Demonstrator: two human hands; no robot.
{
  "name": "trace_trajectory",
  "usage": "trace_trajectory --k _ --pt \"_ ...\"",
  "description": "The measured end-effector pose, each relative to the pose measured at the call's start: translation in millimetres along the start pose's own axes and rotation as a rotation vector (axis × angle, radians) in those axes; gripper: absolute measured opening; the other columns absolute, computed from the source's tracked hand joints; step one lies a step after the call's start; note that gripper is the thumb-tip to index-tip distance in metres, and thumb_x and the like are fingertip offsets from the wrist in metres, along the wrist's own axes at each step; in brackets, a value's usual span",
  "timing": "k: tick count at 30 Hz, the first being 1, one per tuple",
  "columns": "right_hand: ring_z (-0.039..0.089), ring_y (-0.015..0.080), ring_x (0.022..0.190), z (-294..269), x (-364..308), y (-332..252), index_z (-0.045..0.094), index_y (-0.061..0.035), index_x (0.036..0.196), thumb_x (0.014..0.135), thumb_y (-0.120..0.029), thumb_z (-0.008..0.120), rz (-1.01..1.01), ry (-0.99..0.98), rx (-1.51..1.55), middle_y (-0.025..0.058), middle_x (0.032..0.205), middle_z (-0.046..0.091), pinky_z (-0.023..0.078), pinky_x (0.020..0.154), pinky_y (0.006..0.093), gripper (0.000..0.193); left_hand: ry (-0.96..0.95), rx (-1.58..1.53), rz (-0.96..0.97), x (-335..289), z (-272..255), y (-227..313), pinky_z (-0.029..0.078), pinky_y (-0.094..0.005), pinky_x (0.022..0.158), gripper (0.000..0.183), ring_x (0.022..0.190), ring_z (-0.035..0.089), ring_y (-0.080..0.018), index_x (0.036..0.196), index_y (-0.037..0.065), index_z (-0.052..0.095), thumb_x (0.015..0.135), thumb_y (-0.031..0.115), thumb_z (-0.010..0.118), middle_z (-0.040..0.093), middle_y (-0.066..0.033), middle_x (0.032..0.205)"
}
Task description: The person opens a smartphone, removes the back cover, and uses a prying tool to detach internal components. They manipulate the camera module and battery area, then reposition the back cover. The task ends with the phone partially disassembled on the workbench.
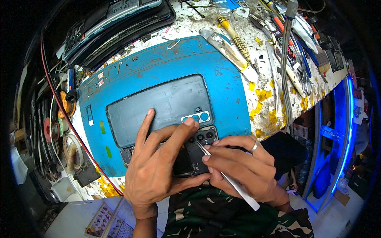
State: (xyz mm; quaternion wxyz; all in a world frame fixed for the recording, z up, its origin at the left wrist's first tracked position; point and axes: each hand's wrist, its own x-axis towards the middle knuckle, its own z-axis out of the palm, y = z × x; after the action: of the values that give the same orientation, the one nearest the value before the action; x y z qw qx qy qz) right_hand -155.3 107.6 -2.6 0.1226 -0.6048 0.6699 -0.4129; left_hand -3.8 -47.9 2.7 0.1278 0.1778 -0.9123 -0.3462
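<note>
Tweezers (238,190) sit in the grip of our right hand (248,168), tips at the camera lenses (200,137) of the opened smartphone (198,156), near our blue mat (228,87)'s closest edge. Our left hand (152,174) spans the smartphone; whether it grips, we cannot tell. Room opens between the back cover (158,99) and the far edge.

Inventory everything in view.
Opened phone: 1, black, centre
Back cover: 1, grey, on mat
Mat: 1, blue, on table
Tweezers: 1, silver, over phone
Device stack: 1, mostly black, upper left
Ribbed tool: 1, yellow, upper right
Loose tools: many, mixed, upper right
Cables: several, mixed, both sides
Spools: several, mixed, left
Table: 1, white, under mat
Lit frame: 1, blue, right
Garment: 1, camouflage, bottom
Left hand: 1, bare, over phone
Right hand: 1, bare, holding tweezers
</note>
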Motion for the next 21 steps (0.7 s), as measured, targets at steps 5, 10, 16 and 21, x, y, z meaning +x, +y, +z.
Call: trace_trajectory --k 5,10,16,21 --pt "0.067 0.0281 0.105 9.4 -4.8 5.2 0.077 -0.0099 0.108 0.076 -0.023 0.083 -0.157 0.025 -0.154 0.009 0.115 0.074 0.054 0.076 0.0396 0.035 0.014 -0.011 0.02 -0.7 2.1 -1.2 0.032 -0.0592 0.121 0.093 0.106 0.067 -0.0251 0.142 -0.003 0.056 0.067 0.041 0.09 0.074 -0.0069 0.119" --pt "0.068 0.0296 0.107 13.7 -10.3 18.2 0.075 -0.0095 0.111 0.077 -0.021 0.084 -0.196 0.028 -0.099 0.0106 0.115 0.075 0.055 0.078 0.0397 0.036 0.027 -0.029 0.002 -1.5 4.1 0.1 0.032 -0.0585 0.121 0.093 0.106 0.067 -0.0242 0.141 -0.003 0.056 0.066 0.039 0.092 0.074 -0.0063 0.121" --pt "0.071 0.0316 0.103 4.0 -12.9 23.9 0.077 -0.0019 0.103 0.075 -0.002 0.082 -0.1 0.153 0.128 0.0131 0.107 0.075 0.059 0.082 0.0408 0.028 0.02 -0.004 -0.022 -0.1 3.3 2.1 0.031 -0.0586 0.121 0.098 0.107 0.067 -0.0234 0.14 -0.002 0.057 0.062 0.042 0.093 0.075 -0.0054 0.118" --pt "0.073 0.0286 0.099 -3.7 -10.7 20.0 0.077 -0.0011 0.105 0.075 0.001 0.081 -0.033 0.135 0.104 0.0118 0.1 0.075 0.059 0.08 0.0385 0.03 0.027 0.004 -0.03 0.4 3.6 3.1 0.031 -0.0595 0.121 0.099 0.106 0.068 -0.0237 0.141 -0.001 0.057 0.06 0.045 0.093 0.075 -0.0055 0.118"
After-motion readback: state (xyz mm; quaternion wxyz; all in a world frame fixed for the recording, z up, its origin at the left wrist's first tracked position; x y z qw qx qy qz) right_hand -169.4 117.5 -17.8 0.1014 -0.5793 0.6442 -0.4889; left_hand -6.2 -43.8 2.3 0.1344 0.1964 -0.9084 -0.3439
